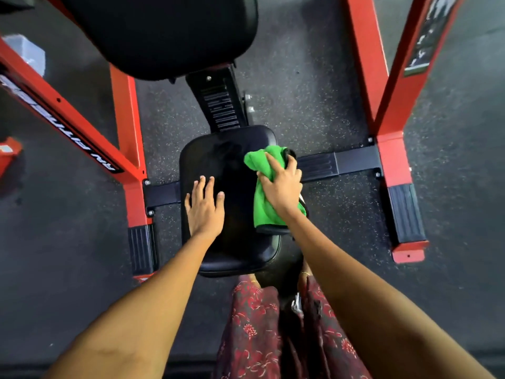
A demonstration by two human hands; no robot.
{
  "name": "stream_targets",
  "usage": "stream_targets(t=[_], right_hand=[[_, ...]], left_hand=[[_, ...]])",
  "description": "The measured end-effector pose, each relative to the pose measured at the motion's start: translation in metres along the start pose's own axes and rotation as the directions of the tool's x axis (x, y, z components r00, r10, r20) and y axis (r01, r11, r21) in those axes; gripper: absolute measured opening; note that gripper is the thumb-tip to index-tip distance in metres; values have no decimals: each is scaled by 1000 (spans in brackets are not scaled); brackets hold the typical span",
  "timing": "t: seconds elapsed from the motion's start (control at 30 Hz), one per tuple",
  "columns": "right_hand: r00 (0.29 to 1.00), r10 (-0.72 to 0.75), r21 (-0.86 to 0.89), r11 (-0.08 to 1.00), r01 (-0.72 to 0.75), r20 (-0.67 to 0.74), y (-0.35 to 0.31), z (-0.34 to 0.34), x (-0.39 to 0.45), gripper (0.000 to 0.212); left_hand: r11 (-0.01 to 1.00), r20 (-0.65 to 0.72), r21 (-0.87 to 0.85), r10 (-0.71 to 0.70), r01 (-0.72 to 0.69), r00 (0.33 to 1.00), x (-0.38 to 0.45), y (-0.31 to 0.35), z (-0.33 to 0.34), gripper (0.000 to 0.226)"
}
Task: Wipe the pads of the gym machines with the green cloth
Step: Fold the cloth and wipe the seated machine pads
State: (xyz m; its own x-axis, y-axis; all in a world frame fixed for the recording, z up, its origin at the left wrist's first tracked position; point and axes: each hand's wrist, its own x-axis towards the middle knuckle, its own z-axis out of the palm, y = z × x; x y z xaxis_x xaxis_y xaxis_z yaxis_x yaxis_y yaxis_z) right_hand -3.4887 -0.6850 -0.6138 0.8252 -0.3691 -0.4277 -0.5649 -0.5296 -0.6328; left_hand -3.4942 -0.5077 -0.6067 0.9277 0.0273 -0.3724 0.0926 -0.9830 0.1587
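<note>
- Two black padded vinyl cushions are in view: a rounded rectangular seat pad [232, 203] in the middle, and a larger back pad [164, 31] above it at the top of the frame.
- One bright green cloth [263, 187] lies bunched on the right side of the seat pad, one end reaching past the fingers, the other hanging over the pad's right edge.
- Two bare hands, both over the seat pad.
- The right hand [281, 184] is palm down on the green cloth, fingers curled round it and grasping it against the pad; the forearm runs down to the lower right corner.
- The left hand [205, 209] lies flat on the left half of the seat pad, fingers straight and slightly spread, its grip released and holding nothing; the forearm runs to the lower left.
- Red steel frame beams [125, 113] stand on either side of the pad, joined by a black crossbar [336, 164].
- Below everything is dark speckled rubber floor [314, 86].
- A dark red floral garment [254, 324] shows at the bottom edge.
</note>
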Motion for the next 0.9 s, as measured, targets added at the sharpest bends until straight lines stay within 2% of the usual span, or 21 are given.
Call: stream_targets(t=[0.07,0.13,0.23,0.3,0.43,0.53,0.67,0.73,0.83,0.9], right_hand=[[995,-94,-34,995,94,-13,9,0,-33,55],[988,-147,65,986,151,-53,28,0,-79,55],[997,23,322,947,1,-71,44,7,-117,54],[992,117,383,919,-93,-42,44,11,-98,52],[989,147,466,874,-135,10,42,11,-22,50],[990,143,445,886,-131,8,37,11,-5,51],[999,-41,346,937,49,-32,40,8,-63,60],[998,-65,330,941,67,-18,44,8,-87,61],[998,-56,256,966,46,34,39,6,-66,63],[997,-46,160,986,36,58,30,7,-29,61]], left_hand=[[1000,34,17,-17,16,999,3,1,-4,49],[997,89,-7,-76,77,993,9,13,-7,52],[989,85,-47,-136,140,987,7,47,-2,62],[995,35,-14,-98,98,995,-4,63,7,65],[997,-7,8,-75,75,997,-6,63,12,68],[997,1,25,-72,72,997,-2,63,14,70],[997,43,61,-57,54,997,-5,59,15,73],[998,53,48,-53,50,997,-5,59,14,79],[997,43,67,-40,37,998,-5,59,16,75],[997,11,69,-36,36,999,-5,60,16,82]])
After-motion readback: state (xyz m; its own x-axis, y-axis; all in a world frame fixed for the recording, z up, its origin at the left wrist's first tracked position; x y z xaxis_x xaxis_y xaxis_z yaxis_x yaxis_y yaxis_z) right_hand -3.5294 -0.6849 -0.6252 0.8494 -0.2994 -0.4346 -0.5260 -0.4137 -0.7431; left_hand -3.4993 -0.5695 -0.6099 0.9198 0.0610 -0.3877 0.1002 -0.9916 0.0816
